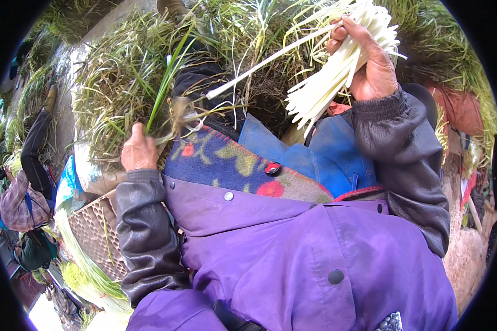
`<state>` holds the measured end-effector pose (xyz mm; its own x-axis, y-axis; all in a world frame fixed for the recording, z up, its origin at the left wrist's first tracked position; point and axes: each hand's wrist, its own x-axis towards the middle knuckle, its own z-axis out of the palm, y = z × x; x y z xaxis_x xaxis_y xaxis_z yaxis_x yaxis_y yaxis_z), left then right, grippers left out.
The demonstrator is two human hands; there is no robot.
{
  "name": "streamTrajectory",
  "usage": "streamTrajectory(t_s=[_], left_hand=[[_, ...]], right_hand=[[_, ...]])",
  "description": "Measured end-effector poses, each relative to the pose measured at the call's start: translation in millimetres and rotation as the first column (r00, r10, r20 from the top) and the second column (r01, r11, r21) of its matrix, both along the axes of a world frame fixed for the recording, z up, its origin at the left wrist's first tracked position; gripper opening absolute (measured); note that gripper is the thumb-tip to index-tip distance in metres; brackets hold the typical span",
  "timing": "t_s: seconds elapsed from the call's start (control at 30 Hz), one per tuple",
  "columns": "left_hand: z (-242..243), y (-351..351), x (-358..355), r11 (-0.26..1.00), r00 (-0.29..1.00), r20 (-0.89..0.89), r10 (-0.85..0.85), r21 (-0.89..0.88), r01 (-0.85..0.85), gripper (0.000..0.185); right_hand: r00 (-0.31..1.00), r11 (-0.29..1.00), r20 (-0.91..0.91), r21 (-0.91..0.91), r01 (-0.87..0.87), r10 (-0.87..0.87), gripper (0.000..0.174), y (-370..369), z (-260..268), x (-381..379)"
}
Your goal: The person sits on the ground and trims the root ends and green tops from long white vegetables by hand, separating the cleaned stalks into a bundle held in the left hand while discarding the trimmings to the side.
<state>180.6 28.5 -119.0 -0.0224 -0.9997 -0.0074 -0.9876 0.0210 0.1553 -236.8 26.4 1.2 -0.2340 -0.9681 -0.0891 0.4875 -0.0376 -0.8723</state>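
My right hand [370, 62], at the upper right, grips a thick bunch of pale leafy stalks [335, 76], their white ends pointing down and left. One pale stalk [269, 64] sticks out of the bunch at a slant, between thumb and fingers, its white end over my dark trouser leg. My left hand [140, 149] is closed on some withered, blurred leaves [170, 132] at the left of my lap. Longer green leaves [165, 87] rise just above that hand. My lap is covered by a blue cloth [298, 153] and a flower-patterned cloth [232, 161].
A large heap of tangled green and dry leaves [116, 87] lies before me on the left. Beside my left arm are a dimpled brown tray [101, 236] and long bundled stalks [83, 256]. People in a plaid shirt [25, 202] and a dark green top [35, 250] are at the far left.
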Motion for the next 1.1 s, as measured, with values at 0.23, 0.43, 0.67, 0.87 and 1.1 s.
streamTrajectory(t_s=[0.23,0.43,0.67,0.87,1.1], left_hand=[[35,-4,-11,0.976,0.968,-0.136,-0.211,-0.074,0.203,0.041],[89,-10,-131,0.823,0.4,-0.838,-0.371,-0.097,0.559,0.034],[109,8,-169,0.788,0.309,-0.945,-0.107,0.11,0.606,0.024],[118,8,-189,0.833,0.304,-0.893,-0.331,-0.124,0.54,0.022],[87,-11,-196,0.732,-0.019,-0.997,0.075,0.042,0.68,0.026]], right_hand=[[0.985,0.988,0.078,0.0,-0.153,0.152,0.026,-5,-10,-20],[0.955,0.977,0.208,-0.011,-0.213,0.21,0.025,-4,-5,-4],[0.951,0.965,0.189,0.055,-0.257,0.243,0.034,1,-2,-2],[0.971,0.969,0.058,0.08,-0.235,0.231,0.032,13,-10,26],[0.963,0.961,0.12,0.108,-0.256,0.243,0.041,9,-2,20]])
